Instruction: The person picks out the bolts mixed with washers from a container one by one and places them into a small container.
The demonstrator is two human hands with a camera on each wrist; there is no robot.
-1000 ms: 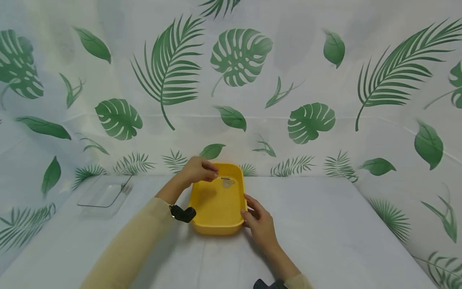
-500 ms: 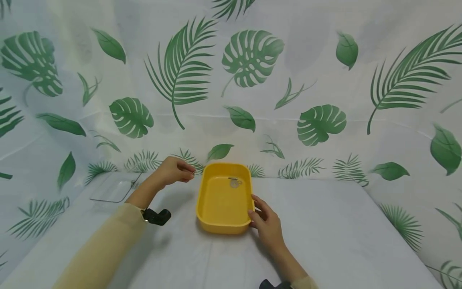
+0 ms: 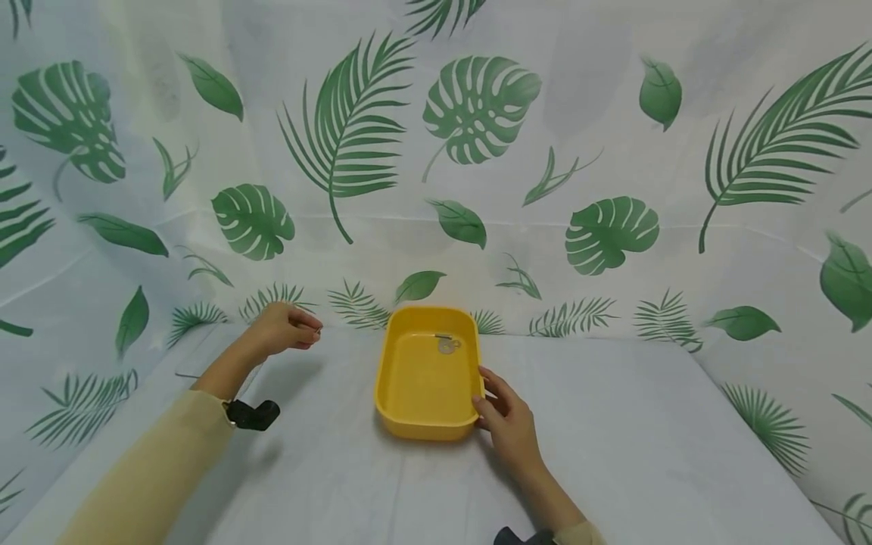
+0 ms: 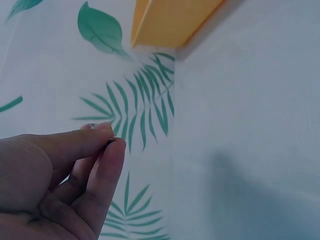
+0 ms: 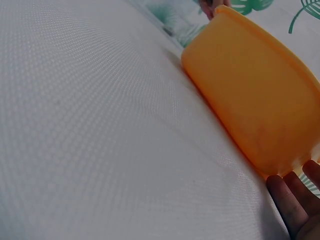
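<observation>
My left hand (image 3: 282, 329) is raised above the left part of the table. Its thumb and finger pinch a small dark object (image 4: 109, 143), mostly hidden by the fingertips, so its kind cannot be told. My right hand (image 3: 507, 424) holds the right side of a yellow plastic tray (image 3: 425, 431), thumb at the rim and fingers against the outer wall. Near the tray's far end lie a flat round grey piece (image 3: 446, 346), a smaller ring beside it and a short dark rod (image 3: 443, 336). In the right wrist view, fingertips (image 5: 280, 187) touch the tray's wall.
Behind the left forearm, a clear container with a thin wire edge (image 3: 187, 375) is almost wholly hidden. A white cloth (image 3: 647, 439) covers the table. The leaf-printed backdrop (image 3: 504, 189) rises directly behind the table.
My left hand has moved left from over the tray with the small object in its fingers, now covering most of the clear container. The right hand stays on the tray; the view has turned slightly left.
</observation>
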